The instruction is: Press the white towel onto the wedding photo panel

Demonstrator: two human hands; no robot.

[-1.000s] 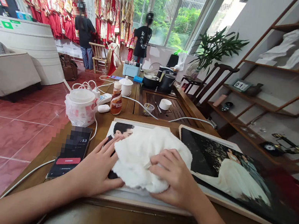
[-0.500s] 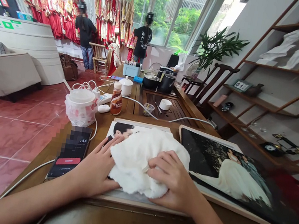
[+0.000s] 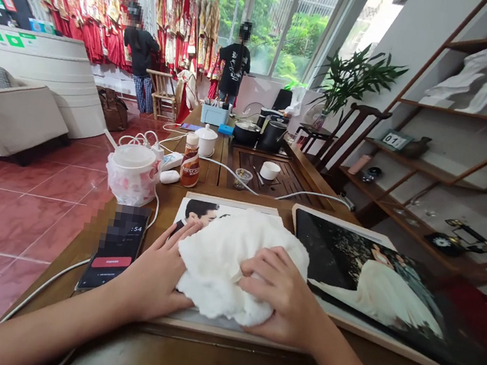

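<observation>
A bunched white cloth (image 3: 217, 264) lies over a framed photo (image 3: 199, 211) and hides most of it; part of a dark-haired head shows at the top left. My right hand (image 3: 277, 294) grips the cloth with curled fingers. Spread flat on the photo's left side, my left hand (image 3: 160, 277) has its fingers stretched out along the cloth's edge. A second framed photo (image 3: 338, 251), dark with a person in a long pale gown, lies just to the right. The phone (image 3: 114, 251) with a lit screen rests left of my left hand.
Beyond the photos stand a brown Nescafe bottle (image 3: 190, 165), a white lidded cup (image 3: 206, 140), a wrapped tub (image 3: 131, 175) and a small white bowl (image 3: 270, 170). A white cable (image 3: 315, 194) crosses the table. Two people stand by clothes racks at the back.
Hardly anything differs. The whole view has shifted very slightly, while both hands and the cloth keep nearly the same places.
</observation>
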